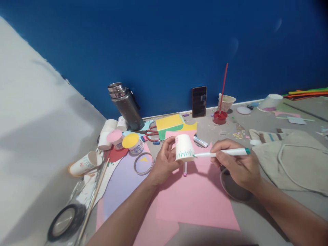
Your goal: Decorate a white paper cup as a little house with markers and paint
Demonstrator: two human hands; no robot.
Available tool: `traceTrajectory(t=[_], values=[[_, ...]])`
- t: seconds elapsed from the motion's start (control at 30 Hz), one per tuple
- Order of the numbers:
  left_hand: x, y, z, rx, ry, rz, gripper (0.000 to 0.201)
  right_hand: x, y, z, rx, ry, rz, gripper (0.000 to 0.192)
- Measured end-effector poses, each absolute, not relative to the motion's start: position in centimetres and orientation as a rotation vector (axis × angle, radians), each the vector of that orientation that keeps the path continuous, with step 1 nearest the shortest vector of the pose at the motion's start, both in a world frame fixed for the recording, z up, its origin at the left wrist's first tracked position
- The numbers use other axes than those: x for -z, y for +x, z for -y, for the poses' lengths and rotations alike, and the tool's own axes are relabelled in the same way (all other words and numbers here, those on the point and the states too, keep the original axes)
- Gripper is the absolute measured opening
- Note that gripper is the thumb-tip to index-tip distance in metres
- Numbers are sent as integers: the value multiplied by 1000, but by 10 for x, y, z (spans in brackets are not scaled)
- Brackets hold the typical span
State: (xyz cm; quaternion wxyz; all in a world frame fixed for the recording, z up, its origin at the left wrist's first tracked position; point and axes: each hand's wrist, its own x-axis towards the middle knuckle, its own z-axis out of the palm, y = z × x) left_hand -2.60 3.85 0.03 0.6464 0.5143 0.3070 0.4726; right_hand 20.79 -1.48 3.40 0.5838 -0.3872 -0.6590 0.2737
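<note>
Partly, right hand [238, 164] hides dish [234, 189].

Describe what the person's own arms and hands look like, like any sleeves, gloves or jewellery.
Both forearms are bare as far as the picture shows them, with no sleeves in view. The left hand and the right hand are bare too: no gloves. No rings, watch, bracelet or markings show on the hands or wrists. The upper arms lie outside the picture, so what is worn there cannot be told.
</note>
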Motion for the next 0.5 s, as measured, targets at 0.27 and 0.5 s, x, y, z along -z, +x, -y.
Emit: traceTrajectory(t=[0.27, 0.5], values=[[-3, -25, -36, -1064, 1134, -709, 75, -34, 207, 15, -726, -889, 1449, 17], [-4, -24, -35, -1052, 1111, -745, 80, -34, 206, 13, -813, -885, 1363, 23]])
